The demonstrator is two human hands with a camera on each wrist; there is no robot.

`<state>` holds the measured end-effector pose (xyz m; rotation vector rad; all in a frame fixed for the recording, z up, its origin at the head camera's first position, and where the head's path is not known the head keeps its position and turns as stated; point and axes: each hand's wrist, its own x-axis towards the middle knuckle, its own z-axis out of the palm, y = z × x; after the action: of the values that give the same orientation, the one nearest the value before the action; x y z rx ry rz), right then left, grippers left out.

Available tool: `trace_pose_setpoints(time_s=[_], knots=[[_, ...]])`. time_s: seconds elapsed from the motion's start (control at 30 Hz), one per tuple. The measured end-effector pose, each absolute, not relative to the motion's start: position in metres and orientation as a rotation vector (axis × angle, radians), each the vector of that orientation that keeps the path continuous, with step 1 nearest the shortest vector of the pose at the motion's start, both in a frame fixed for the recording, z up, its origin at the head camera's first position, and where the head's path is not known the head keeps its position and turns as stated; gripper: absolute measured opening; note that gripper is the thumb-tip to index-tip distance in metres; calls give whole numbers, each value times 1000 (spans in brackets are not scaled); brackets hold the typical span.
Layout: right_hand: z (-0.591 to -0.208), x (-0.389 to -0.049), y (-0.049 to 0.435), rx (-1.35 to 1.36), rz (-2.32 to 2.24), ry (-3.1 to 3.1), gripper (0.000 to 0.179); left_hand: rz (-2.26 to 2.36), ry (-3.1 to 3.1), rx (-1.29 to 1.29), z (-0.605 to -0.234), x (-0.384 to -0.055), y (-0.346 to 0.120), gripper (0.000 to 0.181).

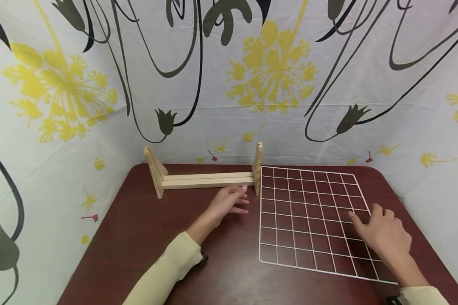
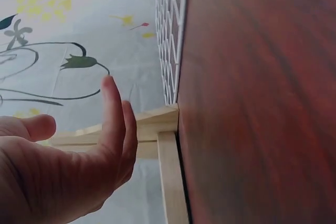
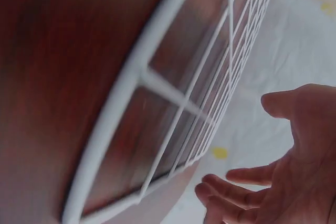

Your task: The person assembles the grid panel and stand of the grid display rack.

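Note:
A white wire grid panel [image 1: 309, 218] lies on the right part of the dark red table. My right hand [image 1: 389, 233] hovers over its right edge, thumb spread from the fingers. In the right wrist view a gap shows between that hand [image 3: 278, 177] and the wires [image 3: 178, 103]. A pale wooden stand [image 1: 208, 181], two upright end pieces joined by slats, stands at the back left. My left hand [image 1: 227, 201] is just in front of its right end, fingers loosely bent and holding nothing. The left wrist view shows these fingers [image 2: 113, 114] before the stand's wood [image 2: 168, 121].
The dark red table [image 1: 137, 254] has rounded back corners. Behind it and along both sides hangs a white cloth [image 1: 213, 93] with yellow and grey flower prints. The stand's right end piece [image 1: 258, 169] stands close beside the grid's back left corner.

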<state>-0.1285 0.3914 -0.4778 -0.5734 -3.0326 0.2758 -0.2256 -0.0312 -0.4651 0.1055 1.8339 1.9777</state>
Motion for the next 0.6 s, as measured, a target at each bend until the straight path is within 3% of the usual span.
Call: trace_pose_setpoints(time_s=[0.3,0.6], knots=[[-483,-142,416,-640,297,-3082,92,1903,1577,-34,-484,-254,-6,65],[-484,-147,430,-565,272,-3171,62,1789,1658,-29,-494,-265,6,70]])
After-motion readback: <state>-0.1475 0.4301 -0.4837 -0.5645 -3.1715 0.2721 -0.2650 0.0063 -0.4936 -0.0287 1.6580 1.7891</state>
